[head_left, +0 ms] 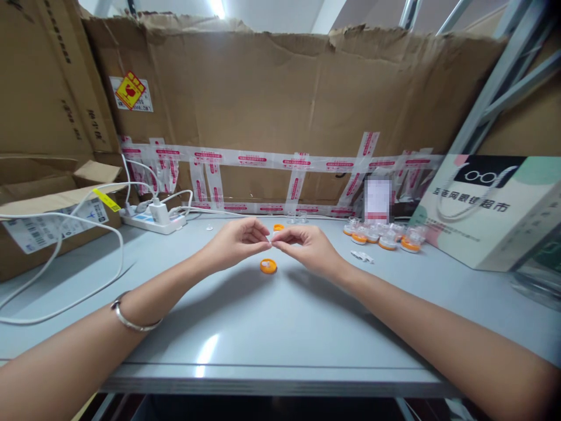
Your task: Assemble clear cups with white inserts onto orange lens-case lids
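Note:
My left hand (240,241) and my right hand (305,244) meet above the middle of the table, thumbs and fingers pinched together tip to tip. Whatever lies between the fingertips is too small to name; a whitish speck shows there. Just below them an orange round cap (269,266) lies on the table with a small whitish piece inside it. Behind the fingertips sits a second orange cap (279,227), partly covered by my hands. Close beyond my right hand stand clear small cups (298,217).
Several clear containers with orange parts (388,237) cluster at right, near small white pieces (362,256). A paper bag (477,210) stands far right. At left are a power strip (153,221), loose white cables and an open cardboard box (56,216). Tall cardboard (272,93) closes the back.

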A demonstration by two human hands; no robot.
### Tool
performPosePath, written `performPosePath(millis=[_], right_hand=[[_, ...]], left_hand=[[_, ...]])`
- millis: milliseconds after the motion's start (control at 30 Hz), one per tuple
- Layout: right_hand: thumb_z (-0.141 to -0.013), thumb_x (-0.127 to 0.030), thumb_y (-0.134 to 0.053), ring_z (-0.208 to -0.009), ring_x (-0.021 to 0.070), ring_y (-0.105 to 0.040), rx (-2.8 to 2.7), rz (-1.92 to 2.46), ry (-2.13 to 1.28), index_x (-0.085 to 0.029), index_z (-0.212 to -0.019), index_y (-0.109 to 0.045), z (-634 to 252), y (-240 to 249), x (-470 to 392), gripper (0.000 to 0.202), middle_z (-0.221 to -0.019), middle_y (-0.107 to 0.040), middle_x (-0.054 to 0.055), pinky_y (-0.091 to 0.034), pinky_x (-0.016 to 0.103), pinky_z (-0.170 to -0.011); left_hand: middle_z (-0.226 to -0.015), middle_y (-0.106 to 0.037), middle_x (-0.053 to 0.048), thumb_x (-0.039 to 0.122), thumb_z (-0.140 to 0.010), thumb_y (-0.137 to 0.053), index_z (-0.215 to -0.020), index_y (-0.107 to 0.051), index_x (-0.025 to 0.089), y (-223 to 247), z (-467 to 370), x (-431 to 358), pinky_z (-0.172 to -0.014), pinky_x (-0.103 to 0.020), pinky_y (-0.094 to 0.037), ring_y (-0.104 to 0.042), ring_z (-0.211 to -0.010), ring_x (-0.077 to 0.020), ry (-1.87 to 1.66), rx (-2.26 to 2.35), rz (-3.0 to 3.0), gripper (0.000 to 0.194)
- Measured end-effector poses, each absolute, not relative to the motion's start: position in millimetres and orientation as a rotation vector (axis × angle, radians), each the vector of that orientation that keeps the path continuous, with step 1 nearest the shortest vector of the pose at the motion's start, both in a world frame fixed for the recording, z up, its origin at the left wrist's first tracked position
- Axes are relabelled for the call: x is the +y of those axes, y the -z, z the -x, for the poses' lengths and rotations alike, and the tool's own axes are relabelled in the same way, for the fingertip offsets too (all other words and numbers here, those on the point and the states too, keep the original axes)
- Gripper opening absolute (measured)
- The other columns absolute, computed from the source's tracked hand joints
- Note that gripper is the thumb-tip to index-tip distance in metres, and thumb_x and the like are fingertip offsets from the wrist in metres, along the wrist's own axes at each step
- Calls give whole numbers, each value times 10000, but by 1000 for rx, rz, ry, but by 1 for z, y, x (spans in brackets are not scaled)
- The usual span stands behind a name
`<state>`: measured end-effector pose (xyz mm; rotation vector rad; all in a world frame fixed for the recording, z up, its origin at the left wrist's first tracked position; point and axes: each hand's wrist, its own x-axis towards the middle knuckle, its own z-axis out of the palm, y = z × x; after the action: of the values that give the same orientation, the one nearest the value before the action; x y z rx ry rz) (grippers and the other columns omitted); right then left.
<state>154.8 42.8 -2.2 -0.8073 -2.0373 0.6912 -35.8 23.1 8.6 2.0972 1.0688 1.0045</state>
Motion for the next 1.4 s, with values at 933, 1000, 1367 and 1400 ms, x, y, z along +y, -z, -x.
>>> performPosePath(millis=[933,1000,1367,1400], right_hand=[[-831,-235,-537,-690,136,-551,-2583,299,-137,-164,-800,-670,-166,24,65,154,-744,-609,55,-439,268,-669],[-829,-225,-539,-685,134,-550,-2582,287,-118,-162,-801,-672,-166,24,66,150,-741,-611,55,-438,264,-662],[-817,-221,-556,-696,130,-557,-2602,323,-243,-167,-836,-683,-168,20,64,139,-763,-625,59,-448,263,-677],[-814,-219,-559,-700,132,-558,-2604,329,-258,-163,-840,-684,-168,19,64,139,-769,-627,63,-448,266,-682]], left_hand=[[-842,-578,-33,506,-696,-617,-889,-628,169,10,42,33,-694,-250,-388,-517,-769,-163,-450,1150,-2472,388],[-841,-579,-32,510,-693,-618,-888,-630,170,10,42,34,-694,-250,-387,-517,-768,-163,-455,1148,-2472,392],[-832,-576,-32,506,-698,-616,-903,-637,169,10,42,32,-674,-246,-385,-516,-768,-164,-450,1157,-2470,395],[-830,-577,-32,505,-700,-614,-901,-637,169,10,42,32,-674,-246,-385,-516,-766,-163,-449,1155,-2474,393]])
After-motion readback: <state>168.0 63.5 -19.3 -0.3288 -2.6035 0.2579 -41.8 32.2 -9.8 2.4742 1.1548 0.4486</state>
